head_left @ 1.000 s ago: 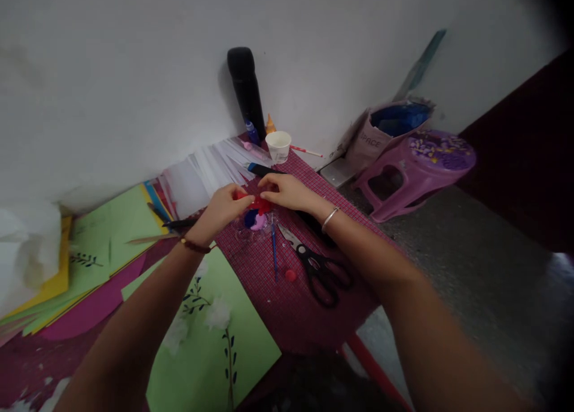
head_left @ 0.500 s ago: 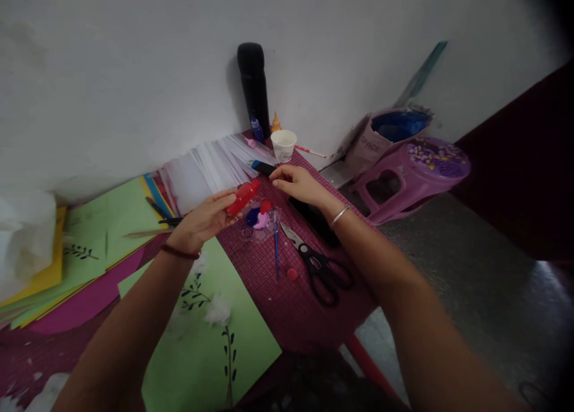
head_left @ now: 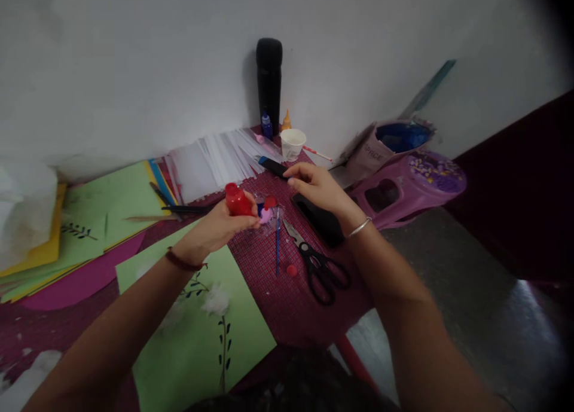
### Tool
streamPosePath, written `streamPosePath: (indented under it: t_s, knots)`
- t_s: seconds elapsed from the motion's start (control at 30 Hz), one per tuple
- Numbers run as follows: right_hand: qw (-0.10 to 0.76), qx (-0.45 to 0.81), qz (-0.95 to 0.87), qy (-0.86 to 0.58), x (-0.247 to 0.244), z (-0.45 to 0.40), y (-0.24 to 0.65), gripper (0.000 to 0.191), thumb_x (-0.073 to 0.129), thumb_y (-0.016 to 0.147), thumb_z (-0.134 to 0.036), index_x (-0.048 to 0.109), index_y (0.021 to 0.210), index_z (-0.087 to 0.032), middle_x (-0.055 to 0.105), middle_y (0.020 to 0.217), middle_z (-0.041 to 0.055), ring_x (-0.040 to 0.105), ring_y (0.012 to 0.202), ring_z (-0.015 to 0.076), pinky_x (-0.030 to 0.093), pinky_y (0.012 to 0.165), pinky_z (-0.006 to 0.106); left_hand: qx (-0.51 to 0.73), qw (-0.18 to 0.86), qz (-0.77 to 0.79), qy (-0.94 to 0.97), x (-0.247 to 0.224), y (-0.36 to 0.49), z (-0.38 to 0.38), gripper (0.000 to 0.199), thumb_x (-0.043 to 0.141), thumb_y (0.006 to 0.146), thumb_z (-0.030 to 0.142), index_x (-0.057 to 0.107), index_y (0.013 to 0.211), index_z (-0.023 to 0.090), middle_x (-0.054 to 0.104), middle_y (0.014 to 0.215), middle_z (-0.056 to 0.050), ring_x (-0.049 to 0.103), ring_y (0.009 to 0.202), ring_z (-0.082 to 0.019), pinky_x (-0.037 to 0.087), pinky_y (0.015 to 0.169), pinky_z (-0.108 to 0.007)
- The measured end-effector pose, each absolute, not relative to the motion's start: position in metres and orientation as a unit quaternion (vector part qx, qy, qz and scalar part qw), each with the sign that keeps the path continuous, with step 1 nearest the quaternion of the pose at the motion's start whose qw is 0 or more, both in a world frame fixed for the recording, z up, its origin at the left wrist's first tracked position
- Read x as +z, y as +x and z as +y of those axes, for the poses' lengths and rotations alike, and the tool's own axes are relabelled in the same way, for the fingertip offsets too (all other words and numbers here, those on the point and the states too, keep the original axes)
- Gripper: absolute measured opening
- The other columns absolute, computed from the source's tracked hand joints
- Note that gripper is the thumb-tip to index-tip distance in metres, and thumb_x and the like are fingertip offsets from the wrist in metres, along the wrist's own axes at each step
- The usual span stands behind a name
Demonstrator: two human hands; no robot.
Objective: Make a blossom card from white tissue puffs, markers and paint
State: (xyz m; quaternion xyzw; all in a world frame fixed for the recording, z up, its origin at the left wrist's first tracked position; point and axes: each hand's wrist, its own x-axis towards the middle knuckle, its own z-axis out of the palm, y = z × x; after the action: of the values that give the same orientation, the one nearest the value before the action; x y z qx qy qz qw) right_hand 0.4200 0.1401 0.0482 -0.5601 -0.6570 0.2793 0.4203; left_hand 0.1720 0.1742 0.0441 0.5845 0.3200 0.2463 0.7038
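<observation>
My left hand (head_left: 224,223) is wrapped round a red paint bottle (head_left: 238,201). The bottle is tipped over the clear palette, its wide end up and to the left. Blobs of red, dark blue and pink paint (head_left: 266,215) lie in the palette, partly hidden by the hand. My right hand (head_left: 316,185) hovers over the table with thumb and fingers curled together; whether anything is in them is hidden. Its fingertips are at the end of a black tool with a blue tip (head_left: 272,166). A blue paintbrush (head_left: 277,244) and black-handled scissors (head_left: 316,265) lie below.
A green sheet with cotton flowers (head_left: 197,340) lies in front. A paper cup (head_left: 293,144), a blue bottle (head_left: 266,125), a yellow bottle (head_left: 286,121) and a black flask (head_left: 269,83) stand at the back. A phone (head_left: 318,219) and a red cap (head_left: 292,271) are on the table. A pink stool (head_left: 385,194) stands right.
My left hand has turned the red bottle from nozzle up and right to wide end up, over the palette. My right hand stays curled near the black tool. The view has shifted slightly.
</observation>
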Motion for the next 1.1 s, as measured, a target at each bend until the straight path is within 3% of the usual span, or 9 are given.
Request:
streamPosePath:
  t_s: [0.07, 0.17, 0.43, 0.67, 0.8, 0.9, 1.1]
  knots:
    - [0.402, 0.274, -0.679, -0.550, 0.054, 0.130, 0.414, 0.019, 0.055, 0.087, -0.026, 0.064, 0.100, -0.015, 0.066, 0.088, 0.0031, 0.057, 0.076, 0.0151, 0.044, 0.072, 0.030, 0.254, 0.672, 0.344, 0.605, 0.041, 0.170, 0.168, 0.023, 0.077, 0.067, 0.023, 0.057, 0.078, 0.020, 0.056, 0.071, 0.003, 0.052, 0.058, -0.009, 0.045, 0.056, -0.024]
    - [0.356, 0.267, -0.704, -0.553, 0.063, 0.113, 0.405, 0.020, 0.054, 0.088, -0.024, 0.064, 0.103, -0.015, 0.069, 0.094, 0.0052, 0.061, 0.083, 0.0171, 0.045, 0.077, 0.031, 0.265, 0.617, 0.380, 0.636, 0.040, 0.164, 0.162, 0.025, 0.077, 0.069, 0.027, 0.053, 0.069, 0.019, 0.052, 0.064, 0.004, 0.047, 0.053, -0.009, 0.040, 0.051, -0.024]
    - [0.250, 0.229, -0.746, -0.573, 0.052, 0.065, 0.394, 0.018, 0.054, 0.090, -0.020, 0.065, 0.104, -0.016, 0.071, 0.097, 0.0061, 0.063, 0.085, 0.0170, 0.043, 0.079, 0.029, 0.289, 0.375, 0.456, 0.754, 0.048, 0.142, 0.143, 0.022, 0.069, 0.072, 0.032, 0.052, 0.070, 0.019, 0.055, 0.069, 0.000, 0.049, 0.065, -0.014, 0.039, 0.064, -0.031]
    - [0.085, 0.176, -0.818, -0.540, 0.042, 0.011, 0.369, 0.023, 0.066, 0.087, -0.033, 0.064, 0.105, -0.018, 0.069, 0.097, 0.0068, 0.063, 0.090, 0.0208, 0.041, 0.083, 0.032, 0.289, 0.371, 0.442, 0.764, 0.049, 0.133, 0.116, 0.019, 0.066, 0.071, 0.030, 0.051, 0.068, 0.019, 0.052, 0.066, 0.003, 0.047, 0.064, -0.013, 0.038, 0.064, -0.029]
    - [0.038, 0.129, -0.821, -0.555, 0.034, 0.004, 0.358, 0.016, 0.068, 0.085, -0.028, 0.064, 0.096, -0.016, 0.068, 0.096, 0.0100, 0.063, 0.091, 0.0231, 0.041, 0.086, 0.036, 0.271, 0.390, 0.427, 0.769, 0.051, 0.130, 0.101, 0.020, 0.064, 0.073, 0.033, 0.050, 0.068, 0.019, 0.052, 0.065, 0.003, 0.046, 0.063, -0.013, 0.037, 0.063, -0.028]
    - [0.083, 0.157, -0.800, -0.573, 0.031, 0.007, 0.355, 0.005, 0.061, 0.086, -0.020, 0.064, 0.088, -0.015, 0.068, 0.090, 0.0090, 0.063, 0.086, 0.0213, 0.042, 0.083, 0.036, 0.254, 0.403, 0.416, 0.775, 0.050, 0.128, 0.090, 0.019, 0.064, 0.074, 0.032, 0.050, 0.069, 0.019, 0.052, 0.065, 0.003, 0.047, 0.063, -0.012, 0.038, 0.063, -0.027]
    - [0.409, 0.327, -0.675, -0.520, 0.063, 0.008, 0.348, 0.018, 0.062, 0.087, -0.026, 0.062, 0.103, -0.018, 0.068, 0.096, 0.0044, 0.064, 0.085, 0.0157, 0.048, 0.078, 0.029, 0.174, 0.422, 0.397, 0.797, 0.048, 0.130, 0.071, 0.017, 0.062, 0.074, 0.032, 0.052, 0.072, 0.019, 0.052, 0.064, 0.004, 0.046, 0.061, -0.012, 0.037, 0.060, -0.027]
